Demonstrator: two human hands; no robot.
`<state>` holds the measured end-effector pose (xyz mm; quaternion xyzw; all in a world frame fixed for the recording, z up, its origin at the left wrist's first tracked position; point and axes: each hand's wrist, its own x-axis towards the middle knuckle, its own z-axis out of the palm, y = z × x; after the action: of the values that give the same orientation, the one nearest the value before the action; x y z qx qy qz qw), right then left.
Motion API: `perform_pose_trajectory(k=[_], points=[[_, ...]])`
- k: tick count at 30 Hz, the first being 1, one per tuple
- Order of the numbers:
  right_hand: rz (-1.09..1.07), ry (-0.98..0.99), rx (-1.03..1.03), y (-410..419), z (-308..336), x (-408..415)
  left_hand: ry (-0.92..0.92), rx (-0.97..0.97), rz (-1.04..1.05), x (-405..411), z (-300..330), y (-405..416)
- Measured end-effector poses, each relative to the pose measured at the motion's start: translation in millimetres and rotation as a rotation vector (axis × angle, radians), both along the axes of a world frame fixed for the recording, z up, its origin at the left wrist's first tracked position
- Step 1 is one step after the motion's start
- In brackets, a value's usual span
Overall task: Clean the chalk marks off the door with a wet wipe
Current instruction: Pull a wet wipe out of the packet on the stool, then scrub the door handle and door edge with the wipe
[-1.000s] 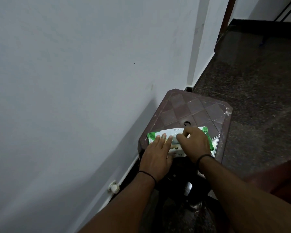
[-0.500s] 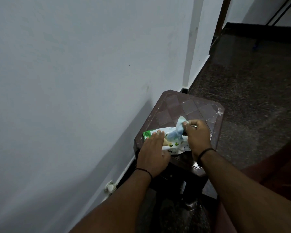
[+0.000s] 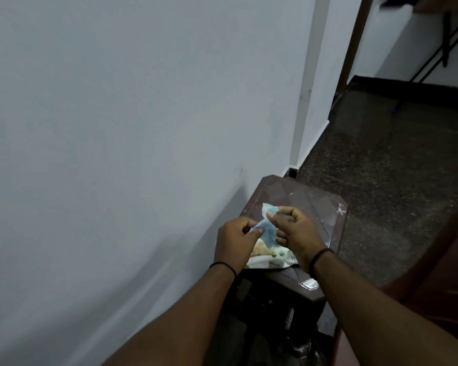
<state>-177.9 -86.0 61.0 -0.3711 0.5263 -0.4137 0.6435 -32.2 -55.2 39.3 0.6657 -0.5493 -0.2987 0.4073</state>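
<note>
We hold a pale blue wet wipe (image 3: 267,231) between both hands above the wipe packet (image 3: 269,256), which lies flat on the near part of a dark brown plastic stool (image 3: 317,207). Our left hand (image 3: 234,240) has its fingers curled in, with thumb and forefinger pinching the left lower edge of the wipe. Our right hand (image 3: 295,232) is curled too; its thumb and forefinger pinch the upper corner of the wipe, where a small flap sticks up past the fingertips, while the remaining fingers bend under the sheet. The wipe hangs crumpled between the two pinches, clear of the stool top, though we cannot tell whether its lowest fold touches the packet beneath.

The packet is white with a printed picture and green marks, and its near edge runs close to the near edge of the stool. Most of it is hidden under our hands and wrists. Each wrist wears a thin black band (image 3: 224,266).

The stool stands just beside a plain white wall (image 3: 143,128) on our left. Dark speckled floor (image 3: 394,180) stretches away to the right and ahead. A brown door frame (image 3: 353,43) rises at the far end of the wall.
</note>
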Motion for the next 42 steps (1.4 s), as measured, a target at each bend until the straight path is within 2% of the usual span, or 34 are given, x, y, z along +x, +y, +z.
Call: perform_pose_trajectory(k=[5,8,12,14,16,19,24,34,42], points=[[0.052,0.112,-0.112,-2,84,45,0.130,0.016,0.053,54,85,14],[0.122,0.105,-0.216,1,158,83,0.273,0.023,0.060,95,163,24],[0.253,0.009,-0.316,18,263,124,0.523,0.155,-0.082,144,280,48],[0.346,-0.006,-0.393,32,319,143,0.559,0.177,-0.149,165,336,66],[0.454,0.015,-0.476,46,372,157,0.525,0.111,-0.136,178,383,83],[0.594,0.068,-0.561,74,445,182,0.430,0.001,0.001,199,447,125],[0.786,0.077,-0.690,138,522,227,0.365,-0.140,0.209,225,522,227],[1.181,-0.363,-0.652,338,600,302,0.225,-0.519,0.749,226,621,478],[1.600,-0.564,-0.757,491,647,313,-0.147,-0.711,1.101,188,673,638]])
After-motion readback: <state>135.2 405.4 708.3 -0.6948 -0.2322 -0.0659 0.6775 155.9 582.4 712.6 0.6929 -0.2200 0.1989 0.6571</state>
